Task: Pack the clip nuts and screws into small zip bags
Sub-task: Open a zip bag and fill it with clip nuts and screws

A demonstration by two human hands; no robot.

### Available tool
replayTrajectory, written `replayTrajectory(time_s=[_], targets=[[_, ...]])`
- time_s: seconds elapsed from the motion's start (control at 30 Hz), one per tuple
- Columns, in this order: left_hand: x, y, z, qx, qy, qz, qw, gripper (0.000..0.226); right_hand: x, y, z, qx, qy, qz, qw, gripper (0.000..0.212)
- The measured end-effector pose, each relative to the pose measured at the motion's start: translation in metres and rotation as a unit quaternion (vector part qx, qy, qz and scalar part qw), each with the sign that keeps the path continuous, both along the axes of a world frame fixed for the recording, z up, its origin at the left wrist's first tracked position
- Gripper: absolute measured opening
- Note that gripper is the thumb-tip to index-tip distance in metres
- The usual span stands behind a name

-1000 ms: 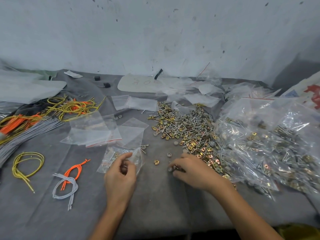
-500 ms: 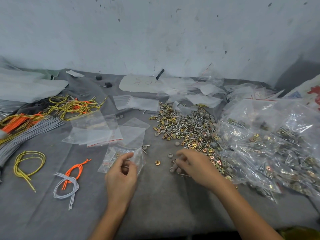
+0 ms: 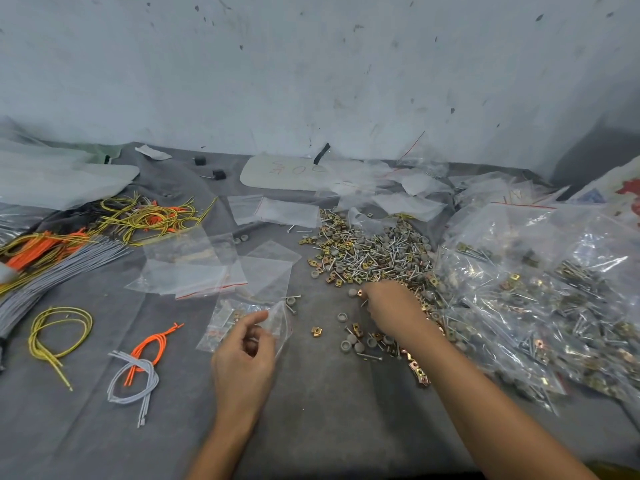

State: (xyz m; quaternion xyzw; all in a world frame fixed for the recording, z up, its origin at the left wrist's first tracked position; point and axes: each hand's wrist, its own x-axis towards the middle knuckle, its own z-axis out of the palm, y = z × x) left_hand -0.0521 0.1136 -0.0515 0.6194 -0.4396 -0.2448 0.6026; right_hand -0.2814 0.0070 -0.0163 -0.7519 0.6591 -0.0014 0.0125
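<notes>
My left hand (image 3: 244,355) pinches the mouth of a small clear zip bag (image 3: 225,322) that lies on the grey cloth with a few parts inside. A loose pile of brass clip nuts, screws and grey caps (image 3: 374,254) spreads across the middle. My right hand (image 3: 393,308) reaches into the near edge of that pile, fingers curled onto small parts; what it holds is hidden under the fingers. A single clip nut (image 3: 316,331) lies between the hands. Several grey caps (image 3: 353,344) sit just under my right wrist.
Empty zip bags (image 3: 194,268) lie behind the left hand. Filled bags (image 3: 540,299) are heaped at the right. Yellow, orange and grey cords (image 3: 69,244) fill the left side, with a few loose cords (image 3: 138,365) nearer. A wall (image 3: 311,81) stands behind.
My right hand has moved away from me, from the scattered caps near the front up to the edge of the pile. The left hand has kept hold of the bag.
</notes>
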Motion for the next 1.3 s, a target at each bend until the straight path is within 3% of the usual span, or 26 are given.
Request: replayTrajectory(time_s=[0.33,0.67,0.83,0.97,1.13,1.3], targets=[[-0.001,0.001,0.003,0.003,-0.006,0.007,1.0,0.033,-0.014,0.012,0.002,0.006,0.033,0.06,0.998,0.025],[-0.001,0.002,0.003,0.017,-0.016,0.015,1.0,0.03,-0.017,0.013,0.004,0.012,0.028,0.041,0.999,0.024],[-0.002,0.002,0.004,0.012,-0.01,0.016,1.0,0.031,-0.022,0.014,0.01,0.067,-0.032,0.006,0.997,0.02],[-0.001,0.001,0.003,0.01,-0.01,0.015,1.0,0.031,-0.025,0.018,0.013,0.023,0.024,0.031,0.999,0.02],[0.0,0.001,0.002,0.012,-0.014,0.014,1.0,0.03,-0.009,0.023,0.011,0.022,0.123,0.065,0.99,0.036],[-0.002,0.002,0.006,0.0,-0.01,0.013,1.0,0.034,-0.012,0.019,0.013,0.038,0.104,0.044,0.993,0.031]])
